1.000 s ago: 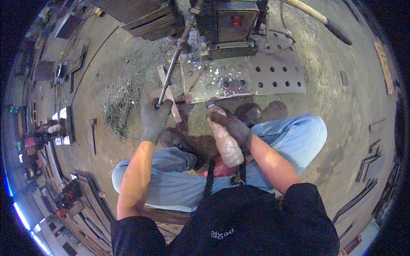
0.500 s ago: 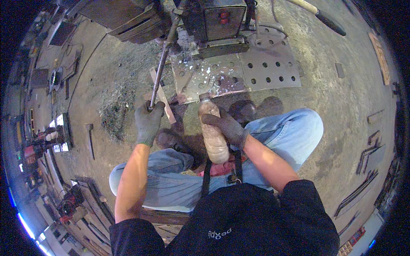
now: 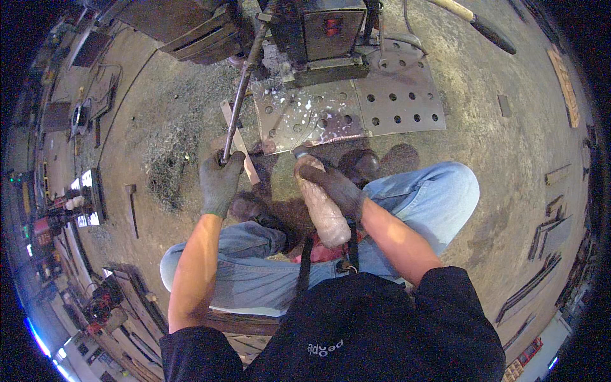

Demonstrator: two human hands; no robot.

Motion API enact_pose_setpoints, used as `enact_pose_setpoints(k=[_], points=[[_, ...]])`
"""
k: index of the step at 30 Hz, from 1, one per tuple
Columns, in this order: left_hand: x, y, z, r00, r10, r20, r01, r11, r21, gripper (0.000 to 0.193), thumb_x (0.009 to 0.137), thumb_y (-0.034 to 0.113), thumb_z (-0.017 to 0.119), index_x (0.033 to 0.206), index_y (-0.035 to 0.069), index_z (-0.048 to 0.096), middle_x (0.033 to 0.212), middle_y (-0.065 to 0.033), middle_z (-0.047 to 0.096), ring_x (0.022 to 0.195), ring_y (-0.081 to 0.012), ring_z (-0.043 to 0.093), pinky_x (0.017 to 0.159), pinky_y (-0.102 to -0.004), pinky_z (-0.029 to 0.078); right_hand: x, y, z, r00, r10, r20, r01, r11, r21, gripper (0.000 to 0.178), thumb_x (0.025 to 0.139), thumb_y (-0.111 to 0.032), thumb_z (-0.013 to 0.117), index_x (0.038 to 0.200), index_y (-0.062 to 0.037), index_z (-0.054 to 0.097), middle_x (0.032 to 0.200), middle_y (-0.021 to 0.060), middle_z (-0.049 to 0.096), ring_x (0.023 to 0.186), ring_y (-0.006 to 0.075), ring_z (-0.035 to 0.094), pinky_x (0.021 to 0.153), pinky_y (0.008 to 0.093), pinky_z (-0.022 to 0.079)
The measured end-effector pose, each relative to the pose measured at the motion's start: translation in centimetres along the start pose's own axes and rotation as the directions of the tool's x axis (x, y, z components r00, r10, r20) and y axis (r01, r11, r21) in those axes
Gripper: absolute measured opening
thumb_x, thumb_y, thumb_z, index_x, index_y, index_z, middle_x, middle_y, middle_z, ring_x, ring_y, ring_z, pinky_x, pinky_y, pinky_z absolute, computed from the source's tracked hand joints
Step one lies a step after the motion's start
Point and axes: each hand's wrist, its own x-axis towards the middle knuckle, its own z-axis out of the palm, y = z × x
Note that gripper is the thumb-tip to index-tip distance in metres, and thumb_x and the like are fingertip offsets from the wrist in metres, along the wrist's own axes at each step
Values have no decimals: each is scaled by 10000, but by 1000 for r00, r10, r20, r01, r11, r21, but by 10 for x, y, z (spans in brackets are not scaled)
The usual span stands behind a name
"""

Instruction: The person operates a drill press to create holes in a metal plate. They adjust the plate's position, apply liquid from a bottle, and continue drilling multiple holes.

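Note:
My left hand, in a grey work glove, is closed round the lower end of a long metal lever that slopes up to the dark machine. My right hand, gloved too, grips a clear plastic bottle holding a cloudy brownish-white liquid. The bottle tilts over my lap, its neck pointing away from me toward a perforated metal plate. White splashes dot the left part of that plate, below the machine.
A flat metal strip lies beside the lever. Dark metal shavings cover the floor on the left, near a hammer-like tool. A long-handled tool is at the upper right. Metal bars lie on the right.
The bottle has tipped, its neck lowering away from me and its base shifting slightly right. My left hand stays on the lever, nearly unmoved.

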Motion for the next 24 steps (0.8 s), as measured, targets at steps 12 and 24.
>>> enact_pose_setpoints(k=[12,24], points=[[-4,8,-1,1000,-7,27,6,1000,21,367,864,340,715,721,6,659,609,-65,611,570,-144,557,563,-360,435,0,4,3,999,-6,-33,4,997,-73,592,947,-551,636,1228,-31,656,1106,117,688,1007,202,617,927,363,492],[-7,18,-2,995,-68,79,66,997,27,342,878,336,692,775,10,680,647,-75,638,598,-151,581,577,-359,450,-11,-20,11,997,-59,-48,54,992,-110,535,932,-417,689,1297,-37,596,1138,83,667,989,187,637,896,342,520]])
